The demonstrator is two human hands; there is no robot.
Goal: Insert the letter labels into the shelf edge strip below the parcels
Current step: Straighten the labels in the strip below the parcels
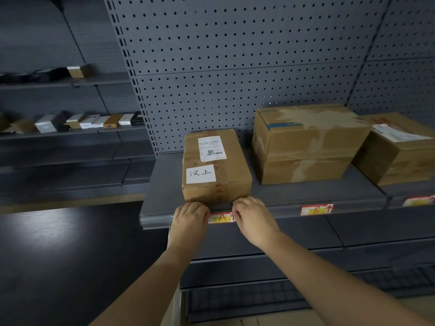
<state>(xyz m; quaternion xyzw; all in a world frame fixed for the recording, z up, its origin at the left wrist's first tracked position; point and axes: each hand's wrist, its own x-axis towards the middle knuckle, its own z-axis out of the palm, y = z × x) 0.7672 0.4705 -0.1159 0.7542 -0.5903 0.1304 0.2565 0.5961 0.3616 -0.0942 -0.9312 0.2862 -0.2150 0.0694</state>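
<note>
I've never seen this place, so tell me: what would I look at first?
Two hands meet in the middle: the left hand and right hand hold the ends of a red and yellow A label at the shelf edge strip. Right above it sits a brown parcel with a white handwritten sticker. Farther right, a bigger box stands over a B label.
</note>
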